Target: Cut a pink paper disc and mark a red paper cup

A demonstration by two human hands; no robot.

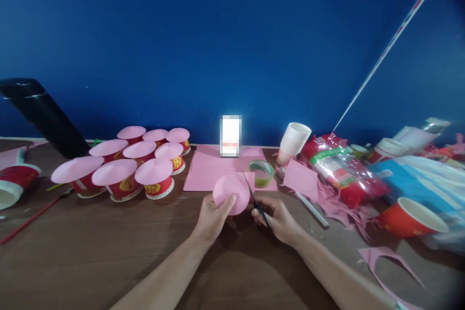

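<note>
left hand (pixel 212 213) pinches a pink paper disc (pixel 231 193) by its lower edge, raised just above the wooden table (pixel 109 252) so the rim stays free. right hand (pixel 278 215) is closed around black scissors (pixel 256 201), blades angled up at the disc's right edge. capped red cups (pixel 123 167) cluster left; tape roll (pixel 261 172) just behind.

On the brown table (pixel 109 252), at the left, stands a group of red paper cups with pink lids (pixel 123 167). A flat pink sheet (pixel 207 169) lies near the blue wall (pixel 218 34), and a roll of tape (pixel 261 173) rests on its right edge. Behind it is a tilted stack of white cups (pixel 294 141). A red plastic package (pixel 337 169) lies further right, with pink paper scraps (pixel 339 206) beside it and a red cup on its side (pixel 410 217).
</note>
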